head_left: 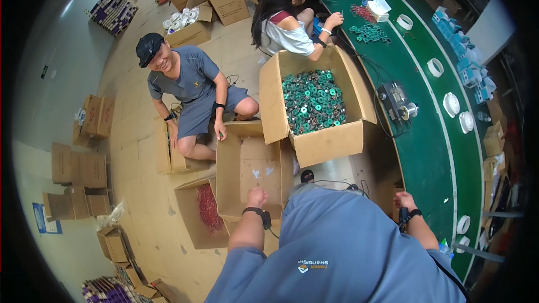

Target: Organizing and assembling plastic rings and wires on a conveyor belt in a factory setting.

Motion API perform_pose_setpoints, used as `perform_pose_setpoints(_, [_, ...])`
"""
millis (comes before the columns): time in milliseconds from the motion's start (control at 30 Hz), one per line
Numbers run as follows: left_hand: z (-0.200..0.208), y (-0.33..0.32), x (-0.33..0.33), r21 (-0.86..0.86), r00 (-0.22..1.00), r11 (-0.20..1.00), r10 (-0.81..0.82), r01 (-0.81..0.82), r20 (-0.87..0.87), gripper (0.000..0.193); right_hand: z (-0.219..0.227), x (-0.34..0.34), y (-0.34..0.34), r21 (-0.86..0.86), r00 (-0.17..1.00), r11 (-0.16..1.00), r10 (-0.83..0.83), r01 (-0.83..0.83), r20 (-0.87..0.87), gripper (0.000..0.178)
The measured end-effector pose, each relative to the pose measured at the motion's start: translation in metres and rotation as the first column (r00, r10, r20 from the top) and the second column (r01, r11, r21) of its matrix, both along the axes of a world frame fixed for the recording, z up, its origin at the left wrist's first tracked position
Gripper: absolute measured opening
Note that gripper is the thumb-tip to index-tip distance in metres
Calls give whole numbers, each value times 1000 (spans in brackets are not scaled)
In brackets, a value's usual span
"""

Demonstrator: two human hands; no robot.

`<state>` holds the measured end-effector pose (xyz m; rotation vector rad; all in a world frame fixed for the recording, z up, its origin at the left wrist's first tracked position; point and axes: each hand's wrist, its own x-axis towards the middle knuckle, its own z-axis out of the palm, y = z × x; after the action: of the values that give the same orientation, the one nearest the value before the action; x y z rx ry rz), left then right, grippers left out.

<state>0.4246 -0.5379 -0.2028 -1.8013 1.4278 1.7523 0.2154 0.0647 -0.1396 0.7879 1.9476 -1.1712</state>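
My left hand (256,196) is closed, held at the near side of a cardboard box (236,205) that has a few pale scraps on its bottom. Nothing shows between its fingers. My right hand (403,200), also curled closed, is beside the edge of the green workbench (418,151), with no object visible in it. Ahead of me stands a large open carton (331,147) full of green ring-shaped parts (314,101), some with copper-coloured bits. Left of the nearer box, another carton (193,230) contains red pieces (209,207).
A seated person (191,78) faces me at left; another person (292,33) works at the bench. On it are a small machine with a spool (398,104), green rings (370,33) and white round parts (451,104). Cables (351,187) lie near my foot. Stacked cartons (84,168) line the wall.
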Motion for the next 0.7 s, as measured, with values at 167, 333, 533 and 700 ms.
perform_pose_setpoints(167, [-7, -2, -20, 55, 995, 995, -83, 80, 60, 14, -12, 60, 37, 145, 937, 947, -308, 286, 163, 17])
perform_pose_setpoints(333, [-19, -3, -27, 79, 997, 995, -59, 56, 45, 14, -15, 66, 40, 78, 943, 963, -270, 260, 193, 17])
perform_pose_setpoints(533, [-21, 0, -43, 76, 985, 987, -150, 144, 82, 15, 7, -1, -17, -76, 980, 977, -199, 198, 2, 13])
perform_pose_setpoints(700, [-12, 2, -57, 78, 987, 986, -154, 150, 40, 16, 37, -41, -70, -150, 995, 985, -87, 79, -47, 5])
